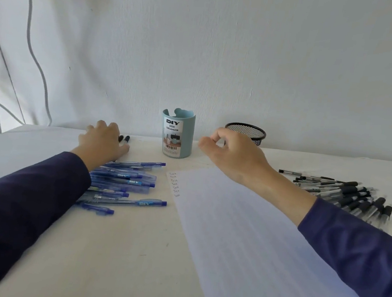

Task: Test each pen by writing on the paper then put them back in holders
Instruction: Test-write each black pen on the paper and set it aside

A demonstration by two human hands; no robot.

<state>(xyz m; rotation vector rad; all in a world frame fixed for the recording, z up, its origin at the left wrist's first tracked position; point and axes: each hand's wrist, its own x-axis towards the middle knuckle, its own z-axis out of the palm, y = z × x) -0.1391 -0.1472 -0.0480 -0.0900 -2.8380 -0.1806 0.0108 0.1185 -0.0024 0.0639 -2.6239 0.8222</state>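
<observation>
A lined paper sheet (248,233) lies on the table with several handwritten "Test" words (175,184) down its left margin. Left of it is a pile of blue pens (124,184). A pile of black pens (347,196) lies on the right. A light blue desk organizer (178,134) and a black mesh holder (246,132) stand at the back. My left hand (103,140) lies palm down at the back left, its fingers curled over two black pens (124,139) whose ends stick out. My right hand (234,153) hovers between the two holders, fingers loosely curled, holding nothing.
The white table (107,256) meets a white wall at the back. Grey cables (30,41) hang down the wall at the far left. My dark blue sleeves cross the table's front left and right.
</observation>
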